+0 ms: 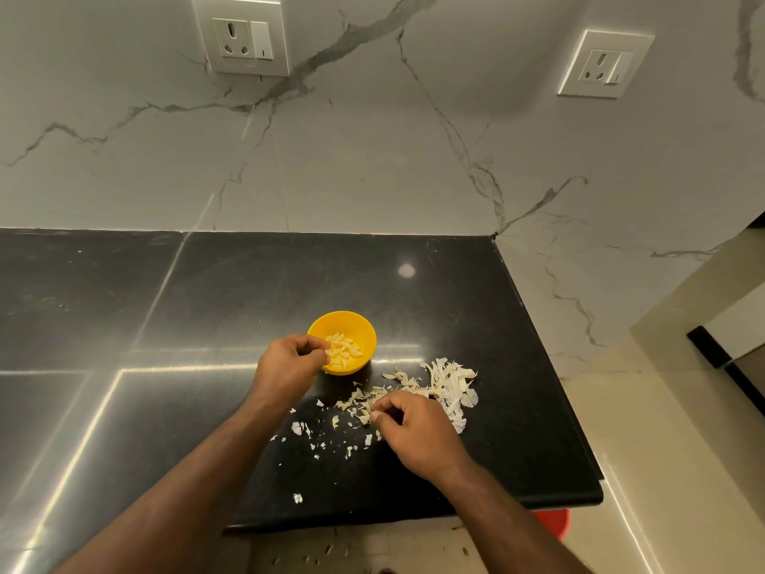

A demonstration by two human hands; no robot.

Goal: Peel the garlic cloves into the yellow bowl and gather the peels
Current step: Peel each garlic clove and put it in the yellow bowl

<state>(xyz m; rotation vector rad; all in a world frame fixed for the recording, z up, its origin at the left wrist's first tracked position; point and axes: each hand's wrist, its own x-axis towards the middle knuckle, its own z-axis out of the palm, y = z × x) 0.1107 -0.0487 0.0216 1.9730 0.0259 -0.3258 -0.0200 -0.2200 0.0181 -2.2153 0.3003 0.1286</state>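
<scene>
A yellow bowl (359, 330) stands on the black counter (215, 292) and holds several peeled garlic cloves (344, 350). My left hand (286, 364) hovers at the bowl's near left rim, fingers curled together over the cloves; what it holds is hidden. My right hand (414, 430) rests low on the counter to the right, fingers curled and pinching at small peel bits. A pile of white garlic peels (449, 385) lies just beyond my right hand, with a trail of flakes (364, 397) running left of it.
Small peel scraps (308, 430) are scattered on the counter between my arms, one (297, 497) near the front edge. The counter ends at a corner on the right (596, 488). A red object (556, 524) shows below the edge. More scraps lie on the floor (327, 551).
</scene>
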